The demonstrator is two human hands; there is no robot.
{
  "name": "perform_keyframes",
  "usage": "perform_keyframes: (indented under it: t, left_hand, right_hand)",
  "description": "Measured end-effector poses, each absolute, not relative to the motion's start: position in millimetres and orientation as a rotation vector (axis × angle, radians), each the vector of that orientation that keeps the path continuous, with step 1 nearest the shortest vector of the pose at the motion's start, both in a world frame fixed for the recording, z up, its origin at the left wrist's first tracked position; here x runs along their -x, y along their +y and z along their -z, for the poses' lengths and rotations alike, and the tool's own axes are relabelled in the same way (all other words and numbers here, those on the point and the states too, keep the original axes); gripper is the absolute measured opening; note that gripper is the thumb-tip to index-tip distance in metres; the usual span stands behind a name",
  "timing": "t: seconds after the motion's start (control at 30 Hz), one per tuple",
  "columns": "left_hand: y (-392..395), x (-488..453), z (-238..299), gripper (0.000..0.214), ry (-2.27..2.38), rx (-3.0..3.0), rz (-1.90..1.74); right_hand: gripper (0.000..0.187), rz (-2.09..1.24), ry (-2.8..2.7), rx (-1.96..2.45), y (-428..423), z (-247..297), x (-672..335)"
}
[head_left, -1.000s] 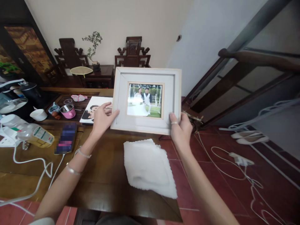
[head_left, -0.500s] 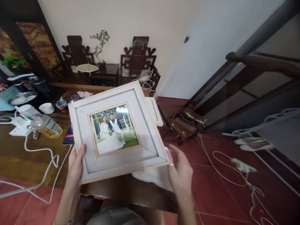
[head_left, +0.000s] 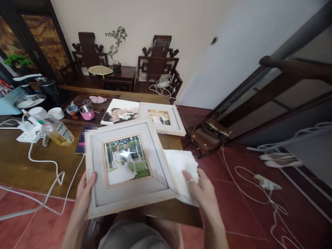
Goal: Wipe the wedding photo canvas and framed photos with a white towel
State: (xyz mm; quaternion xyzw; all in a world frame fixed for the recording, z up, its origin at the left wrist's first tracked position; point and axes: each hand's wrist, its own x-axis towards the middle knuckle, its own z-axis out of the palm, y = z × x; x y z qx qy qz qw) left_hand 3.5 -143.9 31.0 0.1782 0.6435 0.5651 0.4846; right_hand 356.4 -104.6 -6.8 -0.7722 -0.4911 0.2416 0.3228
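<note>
A white picture frame with a wedding photo lies tilted low over my lap, its far part over the wooden table. My left hand grips its lower left edge, thumb on the front. My right hand has let go of the frame and rests on the white cloth at the table's near right corner, fingers stretched over it. A second white frame and an unframed photo print lie flat farther back on the table.
A phone on a cable, a plastic bottle, a pink cup, a white bowl and a power strip sit at the table's left. A brown bag and white cables lie on the red tiled floor, right.
The frame came down from upright in both hands to low and flat near my lap. My right hand left it and settled on the cloth. The camera tilted down.
</note>
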Motion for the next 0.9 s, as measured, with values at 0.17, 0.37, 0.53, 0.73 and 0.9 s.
perform_keyframes:
  t: [0.17,0.37,0.53,0.73,0.9]
  left_hand:
    - [-145.7,18.4,-30.6,0.064,1.616,-0.431,-1.355]
    - [-149.6,31.2,-36.5,0.066,1.710,-0.435,-1.365]
    - [-154.2,34.3,-39.2,0.070,1.740,-0.392,-1.372]
    - [-154.8,28.6,-43.4,0.070,1.691,-0.413,-1.359]
    - [-151.8,20.8,-43.4,0.066,1.667,-0.487,-1.302]
  right_hand:
    - [0.047,-0.688,-1.143,1.782,-109.1,28.4,-375.3]
    - [0.073,0.041,-1.247,1.760,-122.5,2.4,-343.6]
    - [0.023,-0.066,-2.044,1.284,-144.1,-19.5,-321.9]
    - [0.034,-0.120,-2.225,1.211,-138.3,16.1,-327.8]
    - [0.028,-0.058,-1.823,1.239,-149.5,28.6,-359.7]
